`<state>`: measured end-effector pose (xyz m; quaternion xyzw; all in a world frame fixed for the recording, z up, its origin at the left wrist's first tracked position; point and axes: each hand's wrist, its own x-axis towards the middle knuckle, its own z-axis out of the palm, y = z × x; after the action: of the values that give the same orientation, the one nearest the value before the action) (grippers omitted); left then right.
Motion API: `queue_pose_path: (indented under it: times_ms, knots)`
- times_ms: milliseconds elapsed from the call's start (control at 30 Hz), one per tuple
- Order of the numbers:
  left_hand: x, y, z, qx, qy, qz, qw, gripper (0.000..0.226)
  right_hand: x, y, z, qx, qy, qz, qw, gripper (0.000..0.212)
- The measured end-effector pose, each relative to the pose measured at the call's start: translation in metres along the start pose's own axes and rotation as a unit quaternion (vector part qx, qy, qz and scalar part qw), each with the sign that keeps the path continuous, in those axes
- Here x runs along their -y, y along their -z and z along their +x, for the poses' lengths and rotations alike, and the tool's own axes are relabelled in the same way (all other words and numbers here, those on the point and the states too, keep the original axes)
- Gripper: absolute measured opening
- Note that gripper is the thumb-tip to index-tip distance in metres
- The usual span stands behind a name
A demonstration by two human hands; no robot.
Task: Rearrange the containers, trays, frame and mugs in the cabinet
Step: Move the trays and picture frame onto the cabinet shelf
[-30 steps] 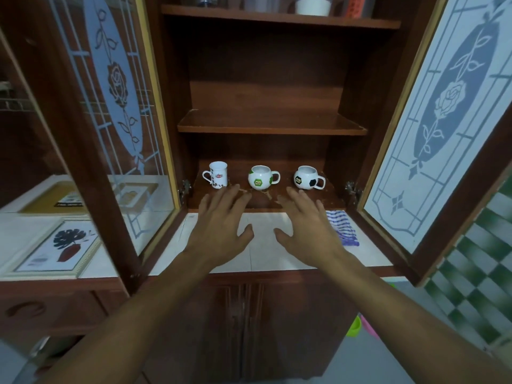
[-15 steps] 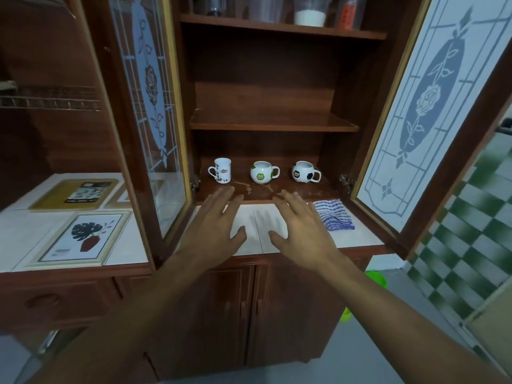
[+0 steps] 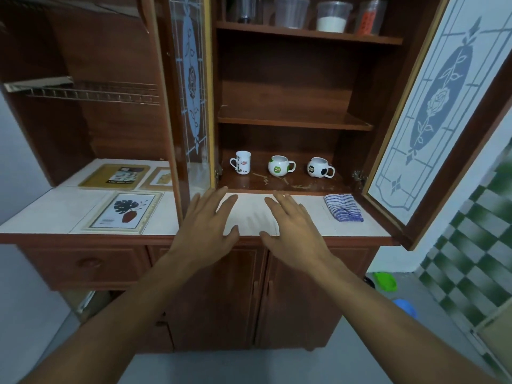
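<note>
Fingers point(image 3: 219, 198) of the left hand point(image 3: 205, 231) are extended and slightly spread, grasping nothing. The right hand point(image 3: 296, 228) matches: fingers straight, palm down, nothing held.

Head view: both hands are side by side over the front edge of the white counter point(image 3: 55, 209), just before the open cabinet; contact with the surface cannot be determined. Three mugs stand upright in a row on the bottom shelf point(image 3: 279, 182), apart from one another: a tall white mug point(image 3: 243, 162) at left, a round mug with green patches point(image 3: 278, 166) in the middle, a football-patterned mug point(image 3: 318, 168) at right. Clear containers point(image 3: 331, 18) line the top shelf. On the counter to the left lie a framed leaf print point(image 3: 126, 213), a tan tray point(image 3: 115, 176) behind it, and a second frame point(image 3: 160, 179) partly hidden by the left glass door point(image 3: 191, 79). A folded striped cloth point(image 3: 343, 207) lies on the counter at right, near the right door point(image 3: 432, 106).
</note>
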<state>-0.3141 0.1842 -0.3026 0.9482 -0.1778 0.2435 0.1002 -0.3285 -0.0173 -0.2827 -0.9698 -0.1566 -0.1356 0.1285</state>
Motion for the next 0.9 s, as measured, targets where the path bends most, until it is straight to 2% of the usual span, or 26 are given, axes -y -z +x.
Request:
queue_pose_path:
  times_ms: [333,633,900]
  knots:
    - [0.072,0.060,-0.064,-0.035,0.009,0.044,0.998,0.056,0.105,-0.022,0.002,0.003,0.059,0.032,0.998,0.068]
    - [0.167,0.113,-0.123,-0.016,0.031,0.098,0.995,0.059,0.220,-0.041,0.014,-0.021,0.103,-0.014,0.994,0.067]
    - [0.209,0.133,-0.159,-0.042,0.056,0.091,0.993,0.057,0.275,-0.059,0.024,0.005,0.135,0.016,0.991,0.066]
